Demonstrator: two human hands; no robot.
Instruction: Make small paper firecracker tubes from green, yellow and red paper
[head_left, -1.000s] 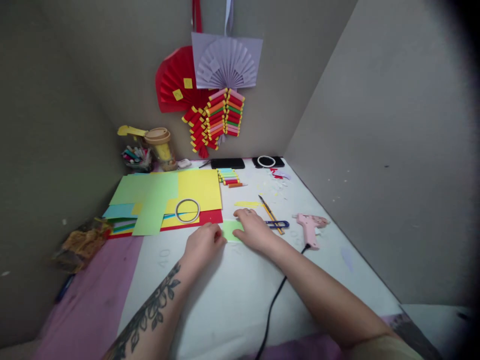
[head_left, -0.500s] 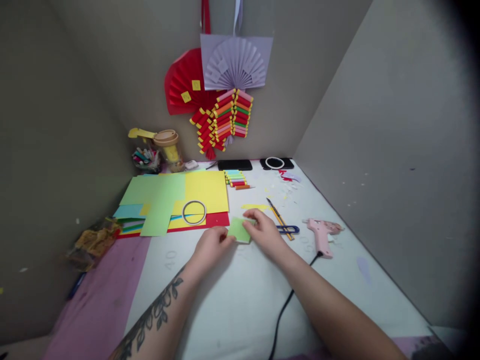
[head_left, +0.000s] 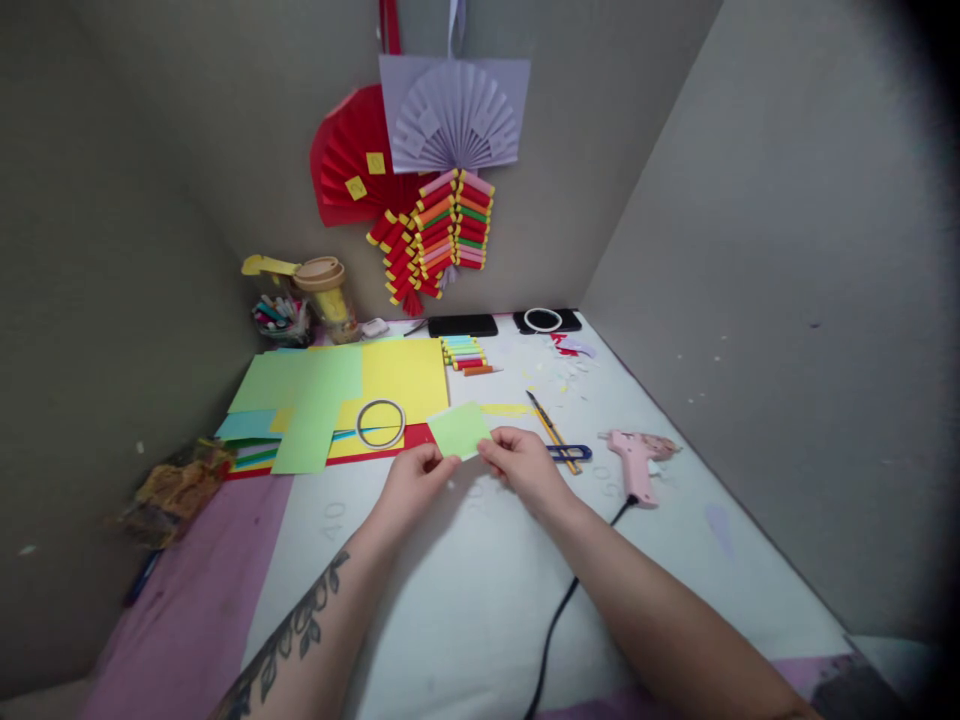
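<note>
A small light-green piece of paper is held up over the table between both hands. My left hand pinches its lower left edge between thumb and fingers. At its right edge, the thumb and fingers of my right hand are closed on the same paper. Just left of it, a roll of tape lies on stacked coloured paper. To the right of my right hand lie a blue-handled tool, partly hidden by that hand, and a yellow pencil.
A pink glue gun lies to the right, its black cord running toward the front edge. Small rolled paper tubes sit behind the hands. Phones lie by the back wall, below hanging paper fans. A cup stands back left.
The green paper has been lifted and tilted up, so more of its face shows. My right hand's grip has shifted from over the paper to its right edge. The view has moved slightly.
</note>
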